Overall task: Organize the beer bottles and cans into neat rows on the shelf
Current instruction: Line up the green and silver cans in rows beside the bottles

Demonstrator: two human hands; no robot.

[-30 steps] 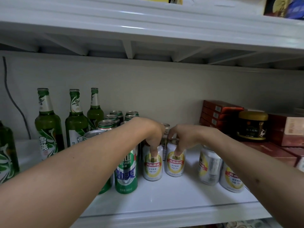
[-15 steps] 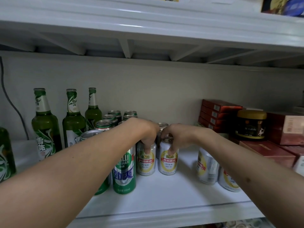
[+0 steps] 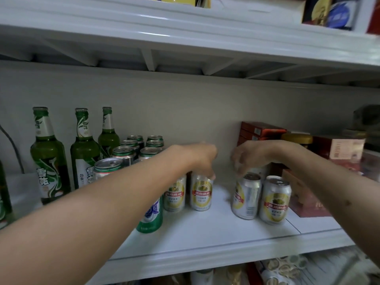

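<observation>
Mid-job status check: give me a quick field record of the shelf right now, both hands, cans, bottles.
left hand: fingertips on top of a silver-and-yellow can; grip unclear
right hand: fingers loosely curled above another silver can, holding nothing
silver cans: two pairs, gap between them
green cans: clustered behind the left forearm
green bottles: three upright at left
shelf: white

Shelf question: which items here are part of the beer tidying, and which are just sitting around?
Part of the job:
tall green glass beer bottles
green-topped cans
silver-and-yellow cans

Just lying about:
red cardboard boxes
gold-lidded dark jar
</observation>
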